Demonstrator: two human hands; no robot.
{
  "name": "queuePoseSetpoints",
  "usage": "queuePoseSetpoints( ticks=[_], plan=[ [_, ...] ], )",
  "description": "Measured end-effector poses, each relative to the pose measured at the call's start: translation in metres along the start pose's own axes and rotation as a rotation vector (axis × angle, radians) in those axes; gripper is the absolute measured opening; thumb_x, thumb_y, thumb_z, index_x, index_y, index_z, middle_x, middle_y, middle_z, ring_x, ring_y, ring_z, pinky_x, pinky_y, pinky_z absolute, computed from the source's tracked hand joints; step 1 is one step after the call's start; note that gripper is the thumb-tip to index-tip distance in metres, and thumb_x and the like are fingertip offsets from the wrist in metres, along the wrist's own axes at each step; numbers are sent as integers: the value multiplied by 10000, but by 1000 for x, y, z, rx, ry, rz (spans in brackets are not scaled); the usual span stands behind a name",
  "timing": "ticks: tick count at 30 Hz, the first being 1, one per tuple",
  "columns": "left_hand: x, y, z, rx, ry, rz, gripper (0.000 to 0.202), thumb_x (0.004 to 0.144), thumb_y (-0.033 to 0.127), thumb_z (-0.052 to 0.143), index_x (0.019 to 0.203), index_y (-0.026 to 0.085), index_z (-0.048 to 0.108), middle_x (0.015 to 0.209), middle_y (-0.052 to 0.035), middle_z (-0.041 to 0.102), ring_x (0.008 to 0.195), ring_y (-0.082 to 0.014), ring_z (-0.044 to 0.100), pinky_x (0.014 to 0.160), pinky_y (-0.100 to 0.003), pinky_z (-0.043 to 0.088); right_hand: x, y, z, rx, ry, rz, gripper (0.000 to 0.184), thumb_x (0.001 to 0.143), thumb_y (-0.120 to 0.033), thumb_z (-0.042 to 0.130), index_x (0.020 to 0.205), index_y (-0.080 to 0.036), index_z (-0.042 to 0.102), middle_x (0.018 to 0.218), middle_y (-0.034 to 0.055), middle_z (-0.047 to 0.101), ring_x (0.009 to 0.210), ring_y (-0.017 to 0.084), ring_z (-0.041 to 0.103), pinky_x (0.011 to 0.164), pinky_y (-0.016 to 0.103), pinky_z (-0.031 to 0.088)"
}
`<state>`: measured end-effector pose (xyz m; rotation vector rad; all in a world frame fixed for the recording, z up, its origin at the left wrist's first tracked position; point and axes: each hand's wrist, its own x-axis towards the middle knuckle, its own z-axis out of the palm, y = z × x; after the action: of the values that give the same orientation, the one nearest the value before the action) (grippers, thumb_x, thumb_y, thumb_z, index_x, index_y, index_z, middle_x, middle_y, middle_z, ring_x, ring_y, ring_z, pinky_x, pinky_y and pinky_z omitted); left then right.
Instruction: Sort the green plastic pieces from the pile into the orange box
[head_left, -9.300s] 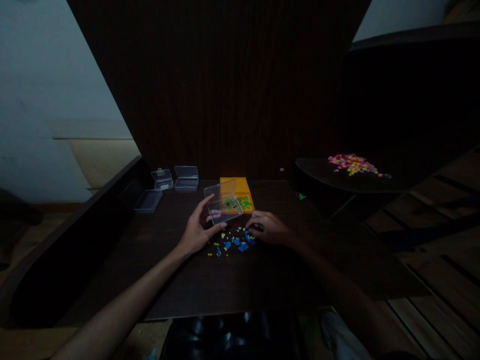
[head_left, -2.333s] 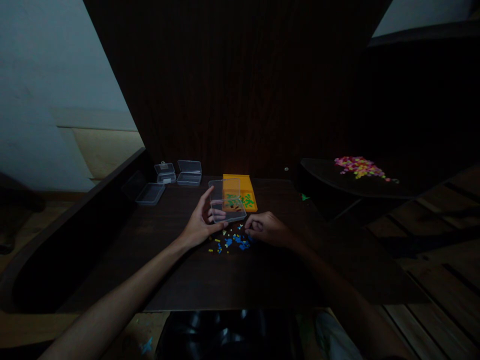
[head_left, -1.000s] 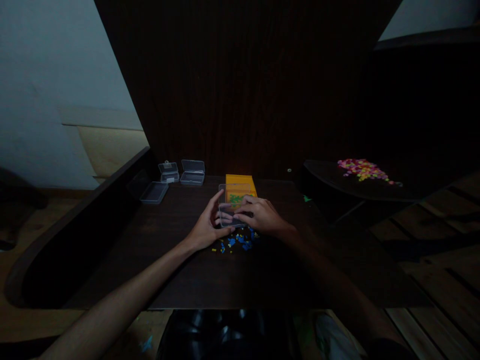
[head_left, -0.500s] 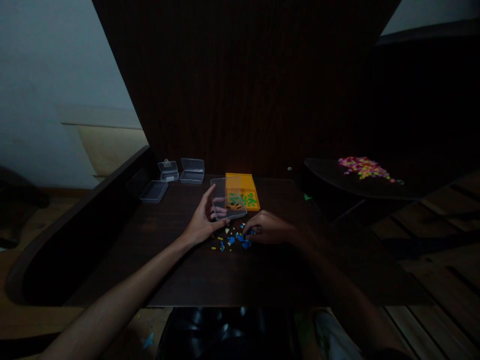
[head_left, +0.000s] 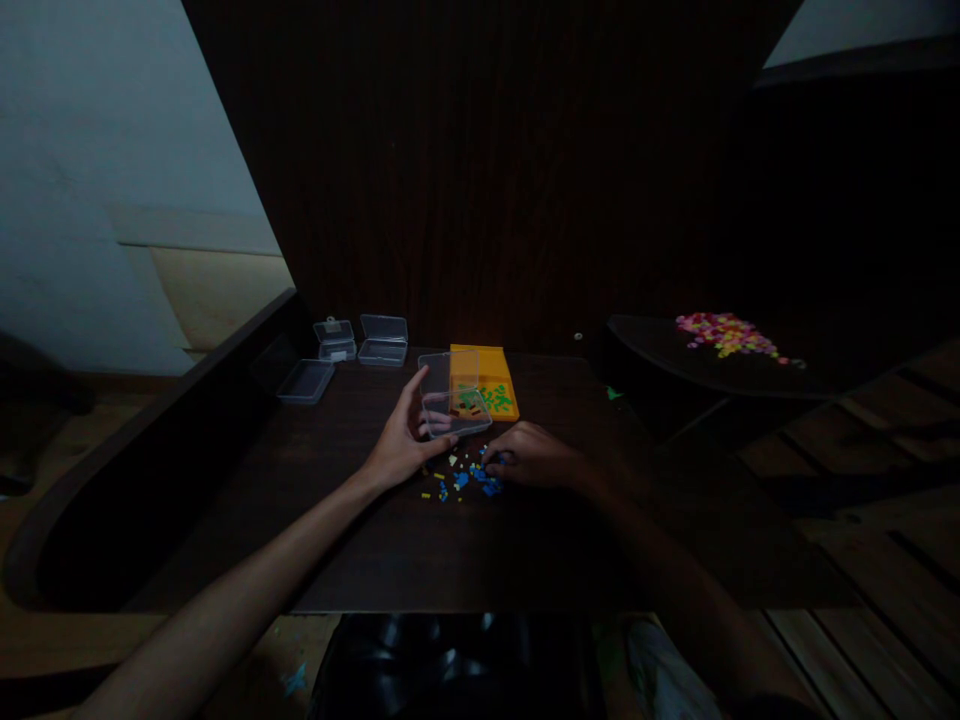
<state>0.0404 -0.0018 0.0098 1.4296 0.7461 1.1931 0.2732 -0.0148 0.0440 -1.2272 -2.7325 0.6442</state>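
My left hand (head_left: 405, 435) holds a clear plastic box (head_left: 471, 426) with its lid raised, fingers behind it and thumb along the near edge. A few dark brown pieces show in or through the clear box. My right hand (head_left: 531, 456) is closed, its fingertips down at a loose pile of small blue building bricks (head_left: 491, 488); whatever it pinches is too small to make out. Yellow and white bricks lie scattered among the blue ones, under and beside the box. Behind the clear box sits an open yellow box (head_left: 514, 402) containing green pieces.
Several clear plastic boxes stand at the table's back left, among them an open box (head_left: 384, 352) and a shallow tray (head_left: 306, 383). Pink and yellow small pieces (head_left: 727, 335) are heaped on a dark side shelf (head_left: 645, 345) at right. A raised dark side panel (head_left: 150, 440) borders the left.
My right hand has shifted very slightly, staying low over the blue bricks. The left hand still holds the clear box in the same place.
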Motion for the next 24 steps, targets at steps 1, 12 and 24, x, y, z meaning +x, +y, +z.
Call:
queuePoseSetpoints(
  ticks=[1, 12, 24],
  plan=[
    [0, 0, 0, 2, 0, 1, 1078, 636, 165, 838, 1497, 330, 210, 1277, -113, 512, 867, -132, 641, 803, -308, 571, 0, 0, 0, 2, 4, 0, 188, 843, -270, 617, 965, -207, 746, 760, 8, 692, 661, 125, 585, 637, 223, 368],
    [0, -1, 0, -4, -7, 3, 1072, 641, 153, 834, 1496, 331, 212, 1276, -120, 507, 865, -134, 640, 792, -310, 572, -3, 3, -3, 259, 105, -50, 231, 857, -333, 597, 903, -144, 722, 616, -27, 557, 539, 90, 461, 537, 206, 329],
    [-6, -2, 10, -30, -112, -33, 1070, 651, 138, 821, 1500, 352, 207, 1286, -111, 490, 885, -138, 617, 822, -345, 559, 0, 3, -3, 405, 399, 78, 237, 819, -337, 616, 861, -130, 723, 531, -57, 458, 473, 74, 354, 460, 204, 243]
  ],
)
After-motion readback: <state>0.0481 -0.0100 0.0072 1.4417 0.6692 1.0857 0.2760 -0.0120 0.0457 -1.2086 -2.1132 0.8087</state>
